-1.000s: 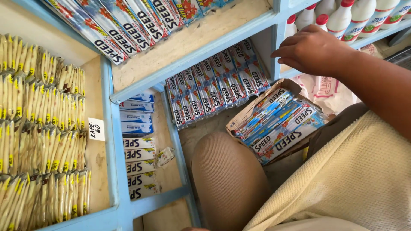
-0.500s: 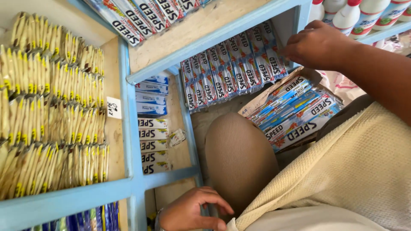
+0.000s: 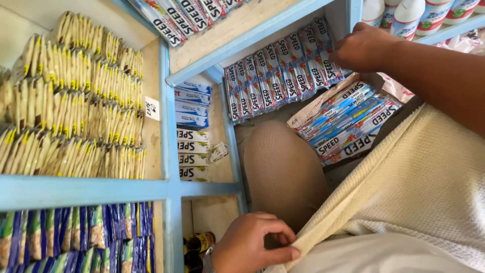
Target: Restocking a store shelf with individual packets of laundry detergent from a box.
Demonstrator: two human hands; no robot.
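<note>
Shelving of pale-blue painted wood point(image 3: 166, 189) fills the view, its compartments packed so that each kind of goods stands on edge and faces outward. Right hand point(image 3: 365, 48) reaches into the middle compartment, fingers curled on the end of the upright row of blue-and-white flat sachet packets point(image 3: 280, 76); whether the grip has closed on one packet or merely presses the row cannot be told, since the fingertips are hidden behind the knuckles. An open brown cardboard carton of matching blue-and-white packets point(image 3: 343, 121) rests tilted just below that hand, beside the knee in beige ribbed cloth point(image 3: 283, 172), placed near the row so packets are within short reach. Left hand point(image 3: 252, 245) sits low by the lap, thumb and fingers in a narrow pinch on the hem of the cream woven garment point(image 3: 404, 192), apparently holding loose cloth back from the carton. Yellow-and-white slim sachets point(image 3: 76, 101) fill the left compartment. White plastic bottles point(image 3: 404, 15) stand on the shelf at upper right.
</note>
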